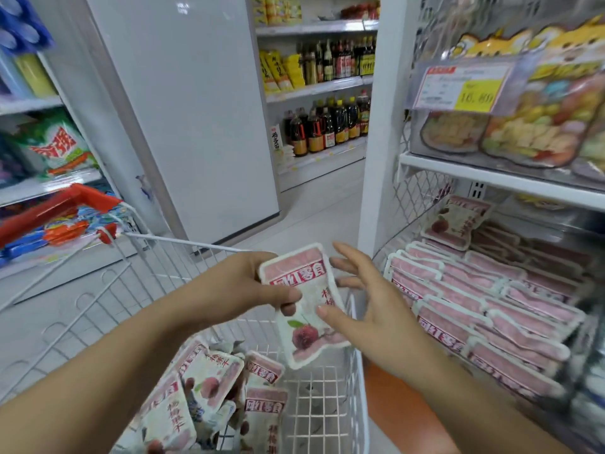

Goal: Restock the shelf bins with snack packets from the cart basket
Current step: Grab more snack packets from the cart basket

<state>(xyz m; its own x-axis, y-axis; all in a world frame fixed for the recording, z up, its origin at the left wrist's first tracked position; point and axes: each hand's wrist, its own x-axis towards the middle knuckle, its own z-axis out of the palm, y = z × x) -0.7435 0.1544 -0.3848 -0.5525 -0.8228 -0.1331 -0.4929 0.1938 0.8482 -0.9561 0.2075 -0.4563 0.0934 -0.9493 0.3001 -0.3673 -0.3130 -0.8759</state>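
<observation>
Just below us, the white wire cart basket (327,404) is holding loose pink snack packets (209,381). Above it, our left hand (242,286) is pinching one upright packet (304,309) by its left edge, while our right hand (376,309) is spreading straight fingers at its right side, gripping nothing. The shelf bin (415,198) is sitting to our right.

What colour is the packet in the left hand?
The packet is pink and white with a red fruit picture; the head view shows it best.

Shop (price tag (465,88), stocked shelves (314,88))
</observation>
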